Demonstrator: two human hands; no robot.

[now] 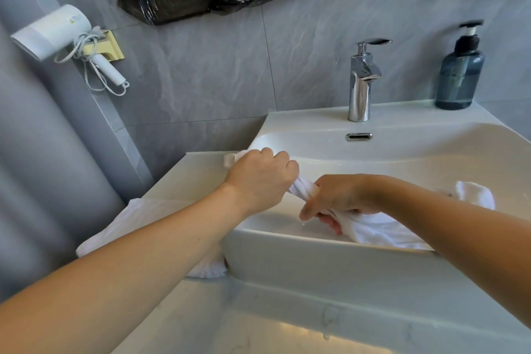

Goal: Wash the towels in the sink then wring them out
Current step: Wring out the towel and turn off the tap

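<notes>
Both bare hands clamp one twisted white terry towel (304,190) over the left half of the white ceramic sink (402,149). Left hand (260,178) is fisted around one end, knuckles up, sitting above the sink's left rim; a small nub of towel pokes out past the fist toward the wall. Right hand (337,198) is fisted around the other part, fingers curled under, thumb pointing down-left. Between the two fists the cloth is a tight ribbed rope, short, pulled taut. Hands near each other, not touching.

Past the right hand the same towel goes loose: a bunched white mass spreads under the right wrist and forearm, resting against the sink's near inner wall, with another lump showing behind the forearm toward the right. Cannot tell if that far lump is the same towel or a separate one.

A second white towel (126,221) lies flat on the pale countertop (178,181) left of the sink, partly under the left forearm, its near end touching the sink's outer corner.

On the back ledge stand a chrome single-lever faucet (362,80) and, right of it, a blue-grey translucent pump soap bottle (459,72). White wall-mounted hair dryer (57,29) is upper left on the grey tile.
</notes>
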